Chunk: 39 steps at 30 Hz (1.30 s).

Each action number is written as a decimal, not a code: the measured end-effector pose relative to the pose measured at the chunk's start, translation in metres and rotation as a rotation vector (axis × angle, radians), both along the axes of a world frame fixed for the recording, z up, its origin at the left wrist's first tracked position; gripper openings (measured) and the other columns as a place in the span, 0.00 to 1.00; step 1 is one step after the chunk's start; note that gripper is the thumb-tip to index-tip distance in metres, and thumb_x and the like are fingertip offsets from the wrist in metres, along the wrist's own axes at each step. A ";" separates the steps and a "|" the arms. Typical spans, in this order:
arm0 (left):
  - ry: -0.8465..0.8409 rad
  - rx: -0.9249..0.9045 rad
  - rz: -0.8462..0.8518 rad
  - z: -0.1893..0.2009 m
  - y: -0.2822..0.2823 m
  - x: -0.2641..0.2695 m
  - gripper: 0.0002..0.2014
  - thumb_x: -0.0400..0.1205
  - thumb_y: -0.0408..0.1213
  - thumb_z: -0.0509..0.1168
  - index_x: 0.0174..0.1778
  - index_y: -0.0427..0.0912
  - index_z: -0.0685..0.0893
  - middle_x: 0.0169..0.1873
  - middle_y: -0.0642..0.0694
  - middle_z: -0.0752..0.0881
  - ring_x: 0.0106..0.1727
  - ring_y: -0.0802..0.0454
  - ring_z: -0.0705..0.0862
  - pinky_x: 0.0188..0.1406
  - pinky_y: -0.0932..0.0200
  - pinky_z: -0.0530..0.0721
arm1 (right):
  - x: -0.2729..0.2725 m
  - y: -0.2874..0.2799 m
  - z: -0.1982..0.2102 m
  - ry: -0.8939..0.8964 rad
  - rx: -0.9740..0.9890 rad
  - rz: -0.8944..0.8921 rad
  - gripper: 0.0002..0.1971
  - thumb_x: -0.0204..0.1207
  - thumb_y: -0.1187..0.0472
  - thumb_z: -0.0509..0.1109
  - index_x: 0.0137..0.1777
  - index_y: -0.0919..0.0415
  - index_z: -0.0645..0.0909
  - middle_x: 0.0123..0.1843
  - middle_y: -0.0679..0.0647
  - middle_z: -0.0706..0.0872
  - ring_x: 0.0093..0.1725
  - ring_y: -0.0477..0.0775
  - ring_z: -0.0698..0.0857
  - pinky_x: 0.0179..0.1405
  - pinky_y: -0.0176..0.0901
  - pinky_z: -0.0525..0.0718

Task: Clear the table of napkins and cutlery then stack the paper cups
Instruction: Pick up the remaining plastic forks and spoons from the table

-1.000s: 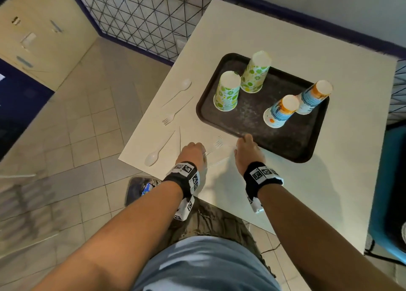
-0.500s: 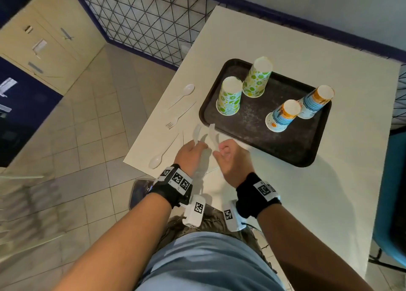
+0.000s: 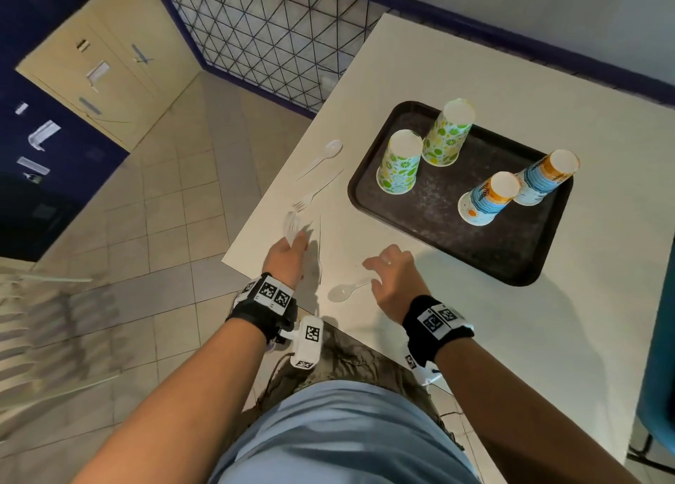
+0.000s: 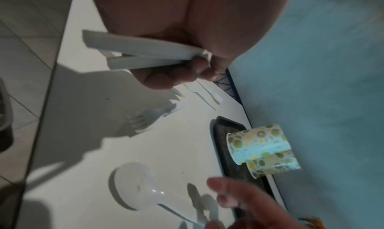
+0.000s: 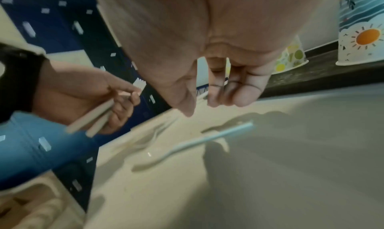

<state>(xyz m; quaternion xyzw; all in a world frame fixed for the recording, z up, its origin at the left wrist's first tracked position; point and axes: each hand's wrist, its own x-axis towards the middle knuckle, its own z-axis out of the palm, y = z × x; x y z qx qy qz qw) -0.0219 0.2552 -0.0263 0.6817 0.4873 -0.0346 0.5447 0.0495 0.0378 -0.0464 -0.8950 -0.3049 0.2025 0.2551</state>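
Observation:
My left hand (image 3: 292,242) grips two white plastic cutlery pieces (image 3: 291,224) by their handles (image 4: 145,55) above the table's near-left corner; one shows fork tines. My right hand (image 3: 376,268) hovers with relaxed fingers (image 5: 218,93) just over a white spoon (image 3: 343,292) that lies near the front edge, not touching it. Further left on the table lie a fork (image 3: 314,195) and another spoon (image 3: 325,155). A dark tray (image 3: 511,257) carries two green-patterned cups (image 3: 400,162) and two blue-and-orange cups (image 3: 489,198), all upside down.
The white table (image 3: 548,319) ends close to my body and at the left edge. Beyond it are a tiled floor, a mesh railing (image 3: 263,30) and cabinets (image 3: 98,71). A blue chair (image 3: 657,355) stands at the right.
Both hands left the tray's front edge with cutlery. The left hand now holds both pieces further left; the right hand has let go and hangs over a spoon lying by the front edge.

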 end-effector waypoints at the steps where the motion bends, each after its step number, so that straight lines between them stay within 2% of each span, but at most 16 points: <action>1: 0.029 0.013 -0.027 -0.002 0.003 -0.001 0.19 0.85 0.56 0.66 0.37 0.46 0.84 0.29 0.47 0.82 0.38 0.41 0.81 0.47 0.49 0.80 | -0.001 -0.003 -0.002 0.004 -0.088 0.018 0.18 0.75 0.65 0.69 0.63 0.56 0.89 0.60 0.61 0.79 0.54 0.65 0.78 0.53 0.54 0.85; 4: 0.172 0.145 -0.192 -0.008 0.006 -0.004 0.14 0.84 0.49 0.70 0.49 0.40 0.89 0.40 0.42 0.88 0.48 0.37 0.87 0.46 0.55 0.77 | -0.005 -0.009 -0.008 -0.034 -0.223 0.040 0.14 0.79 0.60 0.73 0.63 0.48 0.87 0.63 0.57 0.75 0.58 0.60 0.74 0.52 0.53 0.87; 6: 0.239 0.217 -0.282 -0.009 0.000 -0.003 0.12 0.84 0.48 0.71 0.52 0.41 0.87 0.43 0.44 0.87 0.50 0.39 0.86 0.47 0.56 0.77 | -0.007 -0.013 -0.009 -0.094 -0.273 0.045 0.09 0.80 0.58 0.74 0.59 0.50 0.85 0.60 0.57 0.74 0.54 0.60 0.75 0.49 0.53 0.88; 8: 0.312 0.287 -0.378 -0.012 -0.006 0.000 0.16 0.83 0.49 0.73 0.55 0.40 0.85 0.46 0.44 0.87 0.50 0.40 0.85 0.48 0.54 0.80 | -0.009 -0.016 -0.008 -0.107 -0.330 0.048 0.08 0.81 0.56 0.74 0.58 0.52 0.81 0.57 0.58 0.74 0.53 0.59 0.75 0.50 0.52 0.88; 10: 0.357 0.358 -0.462 -0.015 -0.011 0.002 0.20 0.82 0.50 0.73 0.59 0.36 0.85 0.53 0.38 0.89 0.53 0.36 0.88 0.50 0.49 0.85 | -0.011 -0.021 -0.006 -0.097 -0.362 0.070 0.06 0.83 0.58 0.71 0.56 0.54 0.78 0.57 0.56 0.75 0.55 0.58 0.75 0.52 0.51 0.84; 13: 0.392 0.419 -0.524 -0.017 -0.016 0.001 0.20 0.85 0.49 0.69 0.65 0.36 0.82 0.61 0.35 0.83 0.57 0.35 0.88 0.55 0.44 0.88 | -0.009 -0.031 -0.006 -0.020 -0.396 0.128 0.09 0.82 0.68 0.64 0.50 0.52 0.70 0.52 0.50 0.74 0.54 0.57 0.75 0.50 0.47 0.74; 17: 0.400 0.430 -0.587 -0.021 -0.020 -0.001 0.19 0.90 0.46 0.62 0.70 0.35 0.78 0.67 0.35 0.79 0.63 0.33 0.85 0.58 0.43 0.84 | -0.006 -0.040 0.003 0.214 -0.357 0.153 0.10 0.80 0.70 0.60 0.48 0.53 0.67 0.43 0.49 0.76 0.48 0.60 0.80 0.45 0.47 0.73; 21: 0.330 0.371 -0.614 -0.018 -0.017 -0.006 0.15 0.90 0.45 0.63 0.64 0.38 0.77 0.58 0.37 0.87 0.59 0.34 0.87 0.47 0.49 0.80 | 0.001 -0.034 0.023 0.310 -0.195 0.046 0.04 0.83 0.65 0.60 0.49 0.56 0.69 0.33 0.53 0.78 0.33 0.58 0.78 0.32 0.47 0.73; 25: 0.138 0.308 -0.509 -0.006 -0.016 -0.013 0.11 0.88 0.44 0.65 0.61 0.43 0.84 0.45 0.46 0.87 0.52 0.38 0.87 0.43 0.55 0.76 | 0.008 -0.011 0.043 0.228 -0.037 0.048 0.04 0.83 0.62 0.62 0.48 0.53 0.70 0.34 0.58 0.82 0.34 0.63 0.78 0.34 0.48 0.74; 28: -0.037 0.204 -0.360 0.009 -0.013 -0.017 0.08 0.87 0.41 0.70 0.58 0.48 0.93 0.43 0.49 0.90 0.47 0.47 0.86 0.39 0.60 0.75 | 0.014 0.010 0.055 -0.034 0.224 0.074 0.07 0.82 0.63 0.61 0.46 0.62 0.79 0.39 0.60 0.82 0.37 0.63 0.76 0.40 0.52 0.76; 30: -0.113 0.123 -0.303 0.017 -0.009 -0.018 0.06 0.86 0.41 0.72 0.52 0.53 0.95 0.40 0.54 0.92 0.43 0.55 0.86 0.38 0.64 0.76 | 0.018 0.020 0.056 -0.156 0.259 0.092 0.10 0.81 0.63 0.61 0.49 0.68 0.83 0.46 0.63 0.84 0.43 0.64 0.77 0.46 0.53 0.76; 31: -0.148 0.082 -0.283 0.024 -0.008 -0.017 0.07 0.86 0.41 0.73 0.46 0.55 0.96 0.33 0.59 0.91 0.37 0.61 0.86 0.36 0.64 0.75 | 0.020 0.025 0.055 -0.186 0.248 0.087 0.12 0.82 0.63 0.61 0.53 0.70 0.84 0.51 0.63 0.85 0.46 0.65 0.79 0.48 0.53 0.78; 32: -0.161 0.056 -0.269 0.030 -0.007 -0.017 0.12 0.86 0.40 0.73 0.38 0.57 0.95 0.25 0.62 0.87 0.29 0.66 0.82 0.33 0.63 0.73 | 0.021 0.030 0.057 -0.179 0.212 0.096 0.15 0.83 0.60 0.60 0.58 0.70 0.83 0.54 0.63 0.86 0.51 0.66 0.82 0.51 0.54 0.81; 34: -0.193 0.029 -0.230 0.041 -0.004 -0.016 0.19 0.85 0.39 0.74 0.27 0.58 0.91 0.15 0.60 0.78 0.18 0.63 0.74 0.28 0.61 0.70 | 0.022 0.040 0.068 -0.074 0.080 0.124 0.17 0.86 0.54 0.58 0.62 0.66 0.80 0.51 0.60 0.87 0.55 0.67 0.85 0.54 0.57 0.80; 37: -0.251 -0.056 -0.085 0.048 0.001 -0.014 0.17 0.84 0.40 0.75 0.28 0.54 0.88 0.16 0.57 0.74 0.18 0.58 0.69 0.25 0.61 0.69 | 0.017 0.048 0.075 0.128 -0.029 0.128 0.13 0.90 0.50 0.57 0.57 0.61 0.71 0.36 0.46 0.79 0.48 0.65 0.83 0.48 0.53 0.71; 39: -0.296 -0.119 0.039 0.049 0.004 -0.014 0.15 0.84 0.41 0.75 0.29 0.53 0.90 0.18 0.56 0.74 0.22 0.55 0.68 0.26 0.61 0.68 | 0.011 0.050 0.073 0.259 0.038 0.095 0.13 0.90 0.49 0.59 0.56 0.60 0.67 0.36 0.46 0.78 0.44 0.64 0.82 0.44 0.52 0.73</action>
